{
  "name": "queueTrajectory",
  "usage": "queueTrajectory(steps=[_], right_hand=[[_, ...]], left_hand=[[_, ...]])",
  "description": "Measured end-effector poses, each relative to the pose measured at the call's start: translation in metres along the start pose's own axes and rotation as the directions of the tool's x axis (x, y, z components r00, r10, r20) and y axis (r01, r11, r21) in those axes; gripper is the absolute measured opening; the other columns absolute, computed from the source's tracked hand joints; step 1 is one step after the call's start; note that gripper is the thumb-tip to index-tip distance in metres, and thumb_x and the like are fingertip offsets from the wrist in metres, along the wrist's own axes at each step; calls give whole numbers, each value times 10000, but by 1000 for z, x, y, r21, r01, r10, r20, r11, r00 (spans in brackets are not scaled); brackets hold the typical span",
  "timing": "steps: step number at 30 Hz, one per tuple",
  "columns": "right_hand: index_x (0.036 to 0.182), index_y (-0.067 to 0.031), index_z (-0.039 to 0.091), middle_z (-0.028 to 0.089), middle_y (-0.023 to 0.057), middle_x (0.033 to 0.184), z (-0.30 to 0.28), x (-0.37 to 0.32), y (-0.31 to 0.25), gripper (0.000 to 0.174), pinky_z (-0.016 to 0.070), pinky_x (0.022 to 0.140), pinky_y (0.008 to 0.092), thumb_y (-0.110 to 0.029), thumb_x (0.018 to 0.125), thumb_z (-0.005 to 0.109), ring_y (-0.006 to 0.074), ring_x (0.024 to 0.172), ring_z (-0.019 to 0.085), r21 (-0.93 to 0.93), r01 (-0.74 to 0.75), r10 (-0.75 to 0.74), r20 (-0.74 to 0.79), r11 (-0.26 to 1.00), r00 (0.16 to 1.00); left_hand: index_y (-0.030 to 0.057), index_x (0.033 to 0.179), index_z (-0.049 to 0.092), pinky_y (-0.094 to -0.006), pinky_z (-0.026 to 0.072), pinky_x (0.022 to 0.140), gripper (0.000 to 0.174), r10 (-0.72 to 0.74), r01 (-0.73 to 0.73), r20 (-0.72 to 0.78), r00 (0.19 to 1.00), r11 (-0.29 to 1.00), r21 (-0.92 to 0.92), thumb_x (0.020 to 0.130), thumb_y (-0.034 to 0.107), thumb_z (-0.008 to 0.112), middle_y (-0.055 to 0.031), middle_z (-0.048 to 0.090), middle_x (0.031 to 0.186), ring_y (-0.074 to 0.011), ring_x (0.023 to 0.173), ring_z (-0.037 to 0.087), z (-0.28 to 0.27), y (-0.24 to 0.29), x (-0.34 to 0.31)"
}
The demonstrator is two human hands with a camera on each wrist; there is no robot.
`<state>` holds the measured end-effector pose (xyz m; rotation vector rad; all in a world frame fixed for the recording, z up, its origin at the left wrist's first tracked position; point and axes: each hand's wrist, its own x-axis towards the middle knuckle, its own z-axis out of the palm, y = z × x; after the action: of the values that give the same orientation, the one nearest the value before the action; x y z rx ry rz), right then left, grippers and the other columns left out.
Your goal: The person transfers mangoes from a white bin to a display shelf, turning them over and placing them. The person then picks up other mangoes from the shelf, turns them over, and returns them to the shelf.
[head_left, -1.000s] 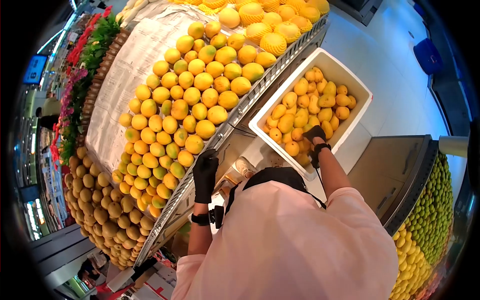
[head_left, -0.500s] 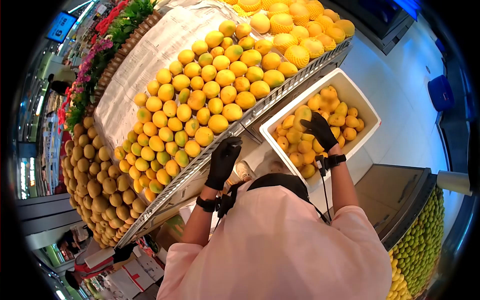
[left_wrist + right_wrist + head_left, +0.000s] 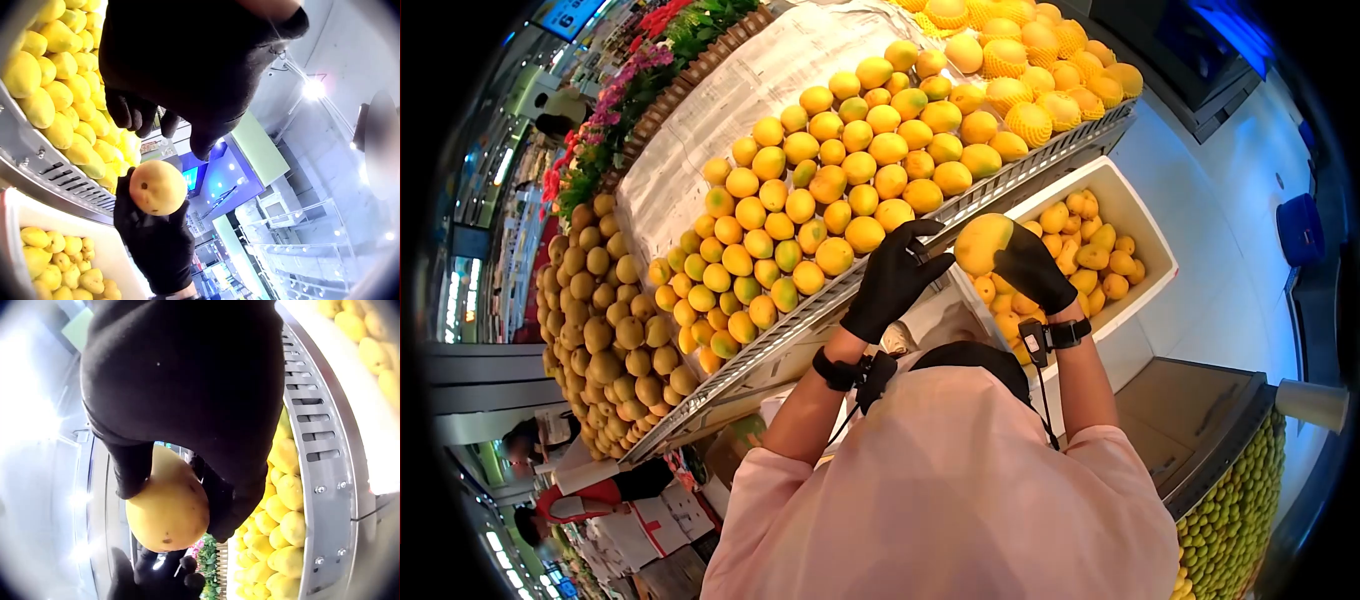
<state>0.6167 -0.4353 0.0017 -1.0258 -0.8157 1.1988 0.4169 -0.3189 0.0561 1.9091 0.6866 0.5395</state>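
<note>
A yellow mango with a greenish side is held up in my black-gloved right hand, over the near-left edge of the white box. In the right wrist view, thumb and fingers grip the mango from both sides, and small dark spots mark its skin. My left hand, also gloved, hovers just left of that fruit by the stand's rail, holding nothing. Its fingers hang loosely bent in the left wrist view, above the mango. More mangoes lie heaped inside the box.
Rows of mangoes cover the sloped stand, edged by a slotted metal rail. Net-wrapped yellow fruit sits at its far end, brown round fruit at the left. A dark-topped counter stands at the right, by green fruit.
My right hand has come up out of the box with a mango and moved left toward my body. The left hand has moved right, toward it. The head view has shifted.
</note>
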Motion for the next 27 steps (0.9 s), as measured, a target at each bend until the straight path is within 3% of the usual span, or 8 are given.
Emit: queueTrajectory(steps=[3,9,18,20,21,24,25,27], right_hand=[[1311,24,459,611,79,1122,4,4,5,578,523,807,263,-190,837,711,142,963,607,59,-176,181,-90,983,979],[1299,25,472,618,82,1062,25,6,8,545,533,752,258,-214,865,698,142,902,619,-140,-183,161,-155,973,975],[1235,29,521,635,80,1028,15,-2,2,391,527,765,258,-67,873,636,127,887,611,123,-184,190,-45,975,981],[1207,31,537,638,80,1032,17,-3,1,355,524,773,266,-64,879,632,130,887,612,80,-145,146,1,986,989],[1193,31,546,640,80,1035,16,-5,0,337,523,777,270,-63,881,631,131,887,612,57,-125,124,18,991,992],[1169,29,564,645,78,1044,19,-6,1,301,519,785,278,-57,887,627,133,884,613,25,-47,44,86,999,995],[1158,21,577,645,73,1036,22,-7,-3,285,512,791,272,-64,891,630,131,877,611,119,-82,71,98,990,993],[1156,16,582,644,75,1033,27,-7,-12,283,510,794,273,-67,891,633,129,875,610,98,-107,96,108,989,989]], left_hand=[[61,1202,568,-263,481,807,432,-67,66,31,997,997,26,814,150,734,-41,630,1089,-121,925,579,5,-7,3],[24,1264,524,-271,489,818,518,-222,240,157,962,965,-107,823,198,731,-88,637,1086,-147,951,608,11,-17,6],[20,1256,526,-300,505,804,495,-393,489,298,870,768,-414,810,135,706,-91,645,1035,-194,929,630,-4,-34,-1],[25,1208,546,-321,509,812,446,165,-179,162,973,981,79,790,82,690,-96,647,1019,-241,942,630,-9,-41,-4],[28,1185,556,-331,511,816,424,445,-493,214,869,805,329,780,56,682,-99,648,1012,-264,949,630,-8,-43,-3],[34,1134,565,-352,509,843,398,230,-253,152,961,956,150,749,15,667,-124,640,1032,-309,984,614,-8,-45,-15],[20,1121,563,-347,507,846,377,303,-331,146,942,915,233,760,37,671,-123,643,1029,-283,987,619,-10,-45,-17],[15,1121,567,-347,504,850,376,-7,18,135,991,997,-78,762,47,675,-125,634,1049,-281,1001,612,-6,-63,-20]])
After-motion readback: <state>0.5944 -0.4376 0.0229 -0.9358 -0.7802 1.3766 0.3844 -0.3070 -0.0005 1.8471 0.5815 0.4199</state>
